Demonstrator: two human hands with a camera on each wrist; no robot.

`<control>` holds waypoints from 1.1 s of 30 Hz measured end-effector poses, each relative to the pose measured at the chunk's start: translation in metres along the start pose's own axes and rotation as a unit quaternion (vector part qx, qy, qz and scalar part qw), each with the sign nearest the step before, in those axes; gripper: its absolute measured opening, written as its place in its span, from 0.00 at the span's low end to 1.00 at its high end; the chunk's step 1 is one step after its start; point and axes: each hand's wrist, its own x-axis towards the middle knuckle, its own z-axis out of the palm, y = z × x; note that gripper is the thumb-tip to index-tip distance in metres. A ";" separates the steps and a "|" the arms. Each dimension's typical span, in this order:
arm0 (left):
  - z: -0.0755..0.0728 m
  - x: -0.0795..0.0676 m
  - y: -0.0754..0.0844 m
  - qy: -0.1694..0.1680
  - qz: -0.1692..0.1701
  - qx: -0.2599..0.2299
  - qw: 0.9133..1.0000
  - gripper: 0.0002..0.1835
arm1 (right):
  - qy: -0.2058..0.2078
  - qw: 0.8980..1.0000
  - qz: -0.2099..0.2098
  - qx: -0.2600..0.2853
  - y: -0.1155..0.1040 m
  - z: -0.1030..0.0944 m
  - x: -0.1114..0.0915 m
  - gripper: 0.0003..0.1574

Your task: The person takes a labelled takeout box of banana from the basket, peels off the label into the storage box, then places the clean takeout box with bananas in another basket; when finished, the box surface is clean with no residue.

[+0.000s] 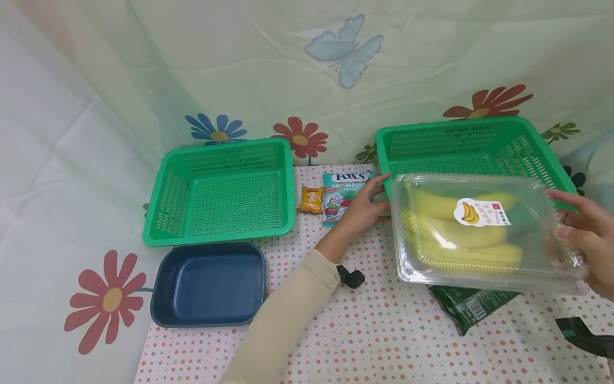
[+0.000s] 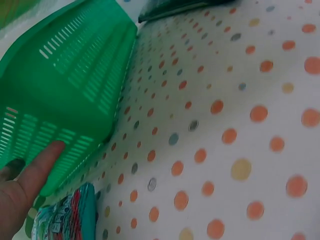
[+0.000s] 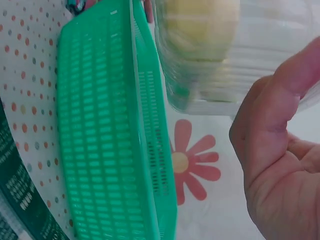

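My right hand (image 1: 587, 234) grips the right end of a clear plastic box (image 1: 532, 224) with yellow bananas (image 1: 460, 232) inside and a banana label on its lid. The box is held up over the front of the right green basket (image 1: 451, 128), hiding part of it. At that basket's left side is my left hand (image 1: 362, 213), fingers stretched out towards its rim. In the left wrist view a straight finger (image 2: 42, 167) lies against the slotted basket wall. Beside this hand lies a teal FOX'S candy bag (image 1: 342, 186).
A small orange packet (image 1: 312, 200) lies left of the candy bag. Further left stand another green basket (image 1: 290, 186) and a dark blue tub (image 1: 208, 324). A dark green packet (image 1: 475, 309) shows partly under the box. The tablecloth (image 1: 374, 341) is dotted; a flowered curtain hangs behind.
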 end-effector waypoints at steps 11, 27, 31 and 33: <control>-0.013 0.004 0.006 -0.010 -0.003 0.129 0.992 0.34 | -0.085 0.993 0.025 -0.072 0.008 0.017 -0.024 0.57; -0.039 -0.053 0.025 -0.003 -0.060 0.072 0.996 0.24 | -0.177 0.979 0.061 -0.080 0.023 0.049 -0.027 0.49; -0.043 -0.079 0.031 0.022 -0.066 0.060 0.996 0.19 | -0.205 0.976 0.067 -0.034 0.028 0.056 -0.023 0.48; -0.046 -0.094 0.033 0.035 -0.064 0.067 0.995 0.18 | -0.213 0.973 0.075 -0.049 0.028 0.062 -0.021 0.48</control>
